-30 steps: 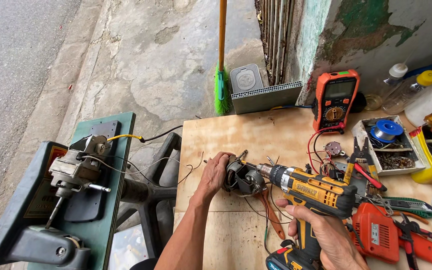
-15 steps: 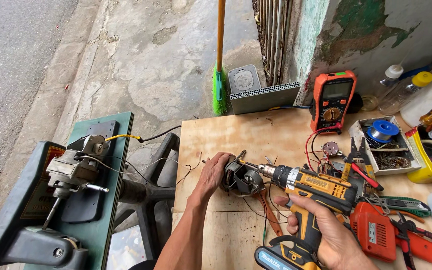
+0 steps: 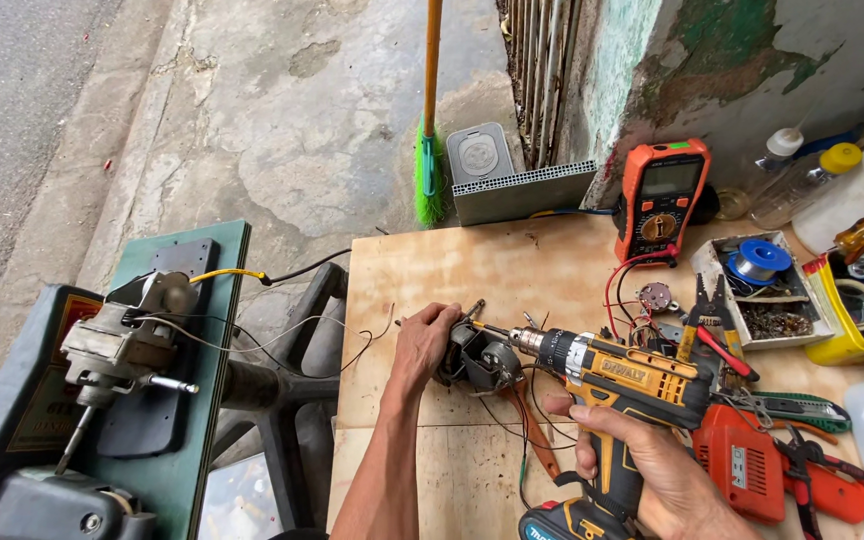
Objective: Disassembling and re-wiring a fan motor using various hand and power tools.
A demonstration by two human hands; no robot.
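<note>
Only 1 view, from a camera on the person's head, looking steeply down and forward over a plywood table. It sits close above the table's near edge, where both forearms enter from the bottom. Past the far edge it takes in pavement and a wall.

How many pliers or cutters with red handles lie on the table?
2: one pair of pliers beside the parts tray, another pair at the right edge; clutter may hide more.
</note>
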